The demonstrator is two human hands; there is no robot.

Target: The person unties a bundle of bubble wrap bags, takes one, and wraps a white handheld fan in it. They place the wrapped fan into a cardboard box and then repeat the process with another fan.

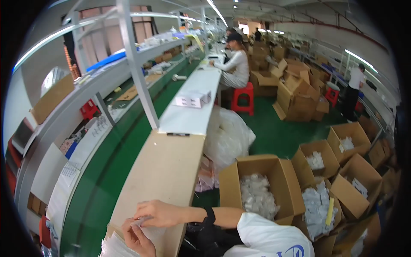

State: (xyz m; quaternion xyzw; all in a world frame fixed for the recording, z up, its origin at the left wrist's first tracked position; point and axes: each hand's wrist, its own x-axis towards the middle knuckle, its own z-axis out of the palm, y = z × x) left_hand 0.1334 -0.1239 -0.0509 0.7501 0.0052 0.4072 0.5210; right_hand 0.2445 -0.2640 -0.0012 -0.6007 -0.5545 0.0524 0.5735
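My right hand (160, 213) reaches in from the right over the near end of the wooden-coloured bench top (162, 171), a black band around its wrist. Its fingers are pinched on a small, thin, translucent piece that looks like a plastic bag (141, 221). Just below, my left hand (138, 238) closes its thumb and fingers on the same piece from the other side. Beside the left hand, at the lower edge, lies a pile of clear plastic bags (114, 247). What is inside the held bag, if anything, is too small to tell.
A black marker (178, 134) lies where the bench meets a white table (192, 85) bearing a white box (192, 100). Cardboard boxes of wrapped white items (258, 195) stand at right. A large plastic sack (229, 135) sits beside the bench. A seated person (235, 64) works farther along.
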